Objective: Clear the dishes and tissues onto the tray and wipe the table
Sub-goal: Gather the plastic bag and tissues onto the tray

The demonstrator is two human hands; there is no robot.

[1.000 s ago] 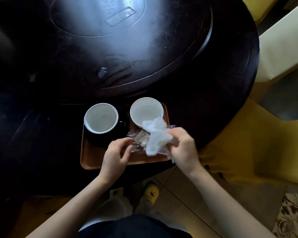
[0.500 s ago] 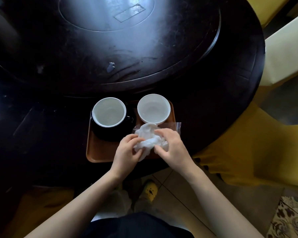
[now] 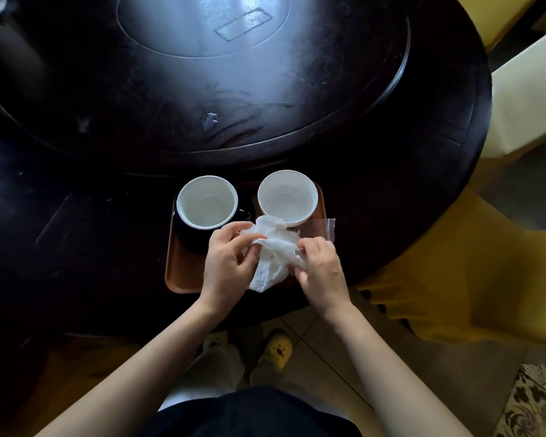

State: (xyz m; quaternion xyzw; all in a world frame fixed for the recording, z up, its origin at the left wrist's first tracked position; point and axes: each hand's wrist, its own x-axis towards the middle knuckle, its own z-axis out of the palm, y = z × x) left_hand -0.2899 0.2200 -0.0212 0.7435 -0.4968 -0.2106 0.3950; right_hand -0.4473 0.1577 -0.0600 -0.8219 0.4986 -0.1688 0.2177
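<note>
Change from earlier frames: a second ago my right hand (image 3: 320,268) alone held up the crumpled white tissue (image 3: 273,255) while my left hand (image 3: 226,260) touched a clear packet; half a second ago both hands had closed on the tissue; now both grip it and it hangs lower, spread between them.
Left hand: thumb and fingers pinch the tissue's left edge, above the near half of the rectangular brown plastic tray (image 3: 183,272).
Right hand: fingers curled, pinching the tissue's right side, above the tray's near right corner.
Tissue: white, thin, wrinkled, partly opened; upper end bunched just before the bowl, lower end drooping past the tray's near edge.
On the tray, far left: a black mug with white inside (image 3: 207,201), upright, nothing visible inside.
On the tray, far right: a white round ceramic bowl (image 3: 287,197), upright, just beside the mug, not touching it as far as I can tell.
On the tray, right edge: a clear plastic wrapper (image 3: 323,228), mostly hidden behind the tissue and my right hand, one corner overhanging.
Under the tray: a round dark wooden table (image 3: 407,190); the tray lies at its near edge.
Beyond the tray: a raised round dark turntable (image 3: 177,99) with a small pale smear (image 3: 209,120) on it.
Right of the tray: yellow chair covers (image 3: 473,269), well apart.
Nearer than the tray: my yellow slippers (image 3: 279,348) on a tiled floor.
Obstruction: my hands and the tissue cover the tray's middle.
</note>
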